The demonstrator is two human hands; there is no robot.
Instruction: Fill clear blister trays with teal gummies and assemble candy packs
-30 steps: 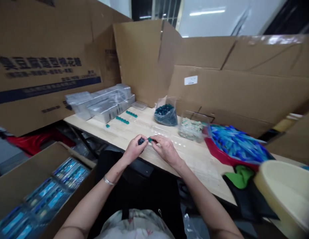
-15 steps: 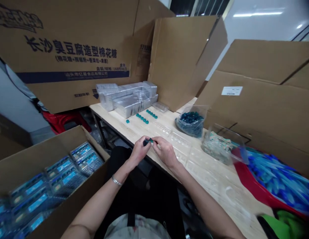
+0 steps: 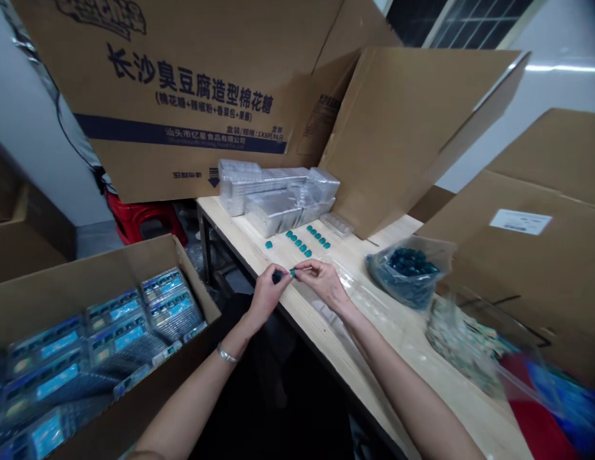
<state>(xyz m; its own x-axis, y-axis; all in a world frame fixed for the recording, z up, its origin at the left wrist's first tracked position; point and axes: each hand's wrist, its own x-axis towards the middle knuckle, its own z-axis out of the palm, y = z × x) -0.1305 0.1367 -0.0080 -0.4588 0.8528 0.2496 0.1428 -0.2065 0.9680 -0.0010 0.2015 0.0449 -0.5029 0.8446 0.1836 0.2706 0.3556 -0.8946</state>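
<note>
My left hand [image 3: 266, 292] is closed near the table's front edge, with dark blue-green pieces [image 3: 277, 276] in its curled fingers. Thumb and forefinger of my right hand [image 3: 324, 282] pinch a small teal piece [image 3: 293, 273], and the left fingertips meet it from the other side. Just beyond the hands, similar teal pieces [image 3: 298, 243] lie in two short rows on the wooden table [image 3: 239, 246]. A single teal piece [image 3: 269, 245] sits apart to the left. What kind of item they are, I cannot tell.
Stacked clear plastic trays [image 3: 278, 211] stand at the back. A bag of dark teal pieces [image 3: 407, 268] lies right, beyond it a clear bin with printed packets [image 3: 463, 338]. On the left, a carton [image 3: 196, 281] holds blue-labelled packs. Large cardboard boxes [image 3: 412, 140] wall the table.
The view has swung left and slightly closer. Both hands stay together, with the teal piece now held out between the fingertips. The rows on the table look the same.
</note>
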